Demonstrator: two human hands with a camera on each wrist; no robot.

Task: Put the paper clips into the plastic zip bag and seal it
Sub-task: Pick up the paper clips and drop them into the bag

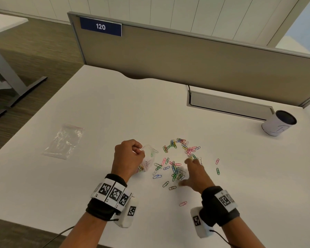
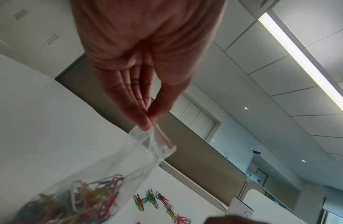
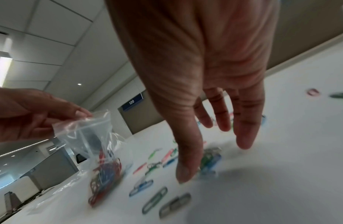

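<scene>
Head view: left hand (image 1: 128, 154) raised just above the white desk (image 1: 115, 108), fingers curled and pinching the mouth of a small clear plastic zip bag (image 1: 147, 161), which hangs down with a wad of clips already in its bottom. Right hand (image 1: 195, 174) low over a scatter of coloured wire paper clips (image 1: 175, 171), fingers spread and straight, holding nothing. Densest cluster directly under and just ahead of those fingertips; bag to their left, near but apart. A second, empty clear zip bag (image 1: 64, 141) flat and well apart to the far left; a white cylindrical cup (image 1: 279, 123) far right, by the beige partition (image 1: 186, 56) with its blue "120" sign (image 1: 100, 26).

Left wrist view: thumb and fingers (image 2: 140, 119) pressed together on one lip of the bag (image 2: 147, 144) beside its red seal strip (image 2: 162, 137); mouth gaping toward the loose clips (image 2: 153, 198); multicoloured clips (image 2: 70, 201) bunched in the bag's lower end.

Right wrist view: open fingers (image 3: 243, 128) pointing down at the desk, thumb tip close to a blurred green-and-blue clump (image 3: 208, 160); contact impossible to confirm through the blur. Single clips lying flat in front, long axes in mixed directions. Bag (image 3: 93, 136) held upright at left, opening upward.

Likely step: gathering another pinch from the clump, then carrying it leftward to the held-open mouth. Right hand plainly the nearer to the loose clips. Many clips left; sealing not yet reached.
</scene>
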